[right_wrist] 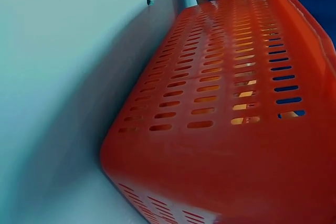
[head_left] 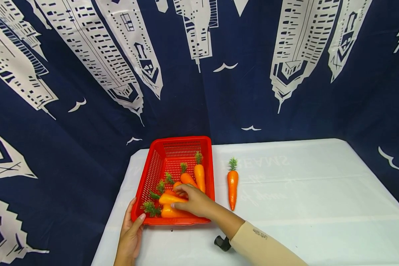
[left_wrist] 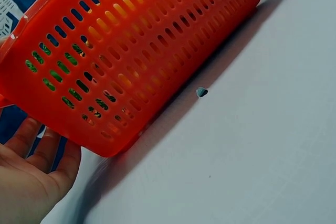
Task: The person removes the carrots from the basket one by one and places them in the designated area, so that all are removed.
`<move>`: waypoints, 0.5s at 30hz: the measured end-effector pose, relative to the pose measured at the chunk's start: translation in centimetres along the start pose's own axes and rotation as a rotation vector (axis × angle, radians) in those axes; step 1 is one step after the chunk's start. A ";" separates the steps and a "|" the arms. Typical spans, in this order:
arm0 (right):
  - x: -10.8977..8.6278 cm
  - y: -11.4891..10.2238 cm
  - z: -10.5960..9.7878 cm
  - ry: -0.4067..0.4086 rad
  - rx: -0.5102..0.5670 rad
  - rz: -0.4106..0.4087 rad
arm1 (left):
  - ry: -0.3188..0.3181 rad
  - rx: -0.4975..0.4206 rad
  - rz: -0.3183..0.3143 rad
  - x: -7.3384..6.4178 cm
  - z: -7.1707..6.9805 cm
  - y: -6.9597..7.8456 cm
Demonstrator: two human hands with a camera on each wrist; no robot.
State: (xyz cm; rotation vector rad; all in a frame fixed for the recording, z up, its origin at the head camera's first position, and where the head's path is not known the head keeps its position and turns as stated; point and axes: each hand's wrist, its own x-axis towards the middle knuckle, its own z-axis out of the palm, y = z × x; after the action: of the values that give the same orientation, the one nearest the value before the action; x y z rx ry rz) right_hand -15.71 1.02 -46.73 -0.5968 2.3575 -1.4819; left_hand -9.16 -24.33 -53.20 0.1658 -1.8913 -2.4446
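Observation:
A red plastic basket (head_left: 214, 177) with slotted walls holds several orange carrots with green tufted tops. My left hand (head_left: 130, 236) grips its near left corner, thumb over the rim and fingers against the outside; the left wrist view shows those fingers (left_wrist: 65, 166) beside the wall. Reaching in over the near right side, my right hand (head_left: 196, 201) pinches an orange carrot (head_left: 167, 198) between thumb and fingers, among the others near the front. In the right wrist view the basket wall (right_wrist: 210, 98) hides most of that hand's work. One carrot (head_left: 232, 188) lies outside, right of the basket.
The basket stands on a white-covered table (head_left: 319, 207) at its left part. A black cylindrical object (head_left: 222, 244) lies near the front, partly under my right sleeve. Behind hangs a dark blue cloth (head_left: 232, 99) printed with white buildings. A small dark speck (left_wrist: 202, 92) is near the basket.

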 end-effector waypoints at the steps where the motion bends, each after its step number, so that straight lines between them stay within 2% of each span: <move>1: 0.2 0.1 0.1 -0.004 0.017 0.006 | 0.002 0.001 -0.002 0.0 0.0 0.0; 7: 0.8 0.3 0.3 -0.012 0.070 0.031 | 0.004 0.016 -0.006 0.0 -0.1 0.0; 15: 0.7 0.3 0.3 -0.022 0.046 0.035 | 0.007 0.024 -0.017 0.1 -0.2 -0.1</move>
State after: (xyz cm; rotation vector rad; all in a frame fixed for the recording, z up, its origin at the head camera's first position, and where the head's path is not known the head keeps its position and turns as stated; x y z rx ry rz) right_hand -16.24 0.52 -47.17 -0.5553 2.2984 -1.5028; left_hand -9.25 -24.47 -53.33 0.1917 -1.9254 -2.4291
